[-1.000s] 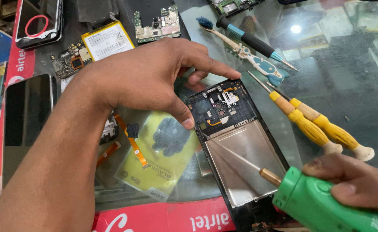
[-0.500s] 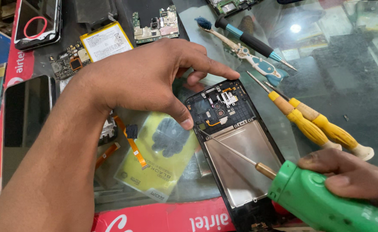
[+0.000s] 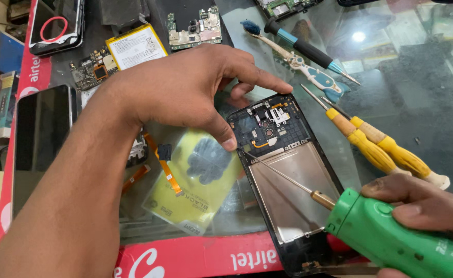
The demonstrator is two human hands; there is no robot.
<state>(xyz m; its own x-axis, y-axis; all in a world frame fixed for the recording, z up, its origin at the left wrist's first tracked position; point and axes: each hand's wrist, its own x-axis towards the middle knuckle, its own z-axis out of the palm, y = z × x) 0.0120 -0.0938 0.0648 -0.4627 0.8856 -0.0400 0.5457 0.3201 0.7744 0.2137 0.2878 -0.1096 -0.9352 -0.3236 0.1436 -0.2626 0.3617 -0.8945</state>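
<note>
opened phone frame (image 3: 283, 180) lies on the glass table (image 3: 417, 92), steadied at its top corner by the left hand (image 3: 185, 90). right hand (image 3: 422, 208) grips a green electric screwdriver (image 3: 391, 237), its bit touching the frame. yellow plastic packet (image 3: 198, 180) lies just left; red printed strip (image 3: 211, 257) edges the table.

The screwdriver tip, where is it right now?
Head view, centre: the screwdriver tip sits at the opened phone frame's left edge, just below the left hand thumb.

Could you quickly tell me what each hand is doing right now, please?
Left hand: open, fingertips steadying the opened phone frame.
Right hand: closed on the green electric screwdriver.
</note>
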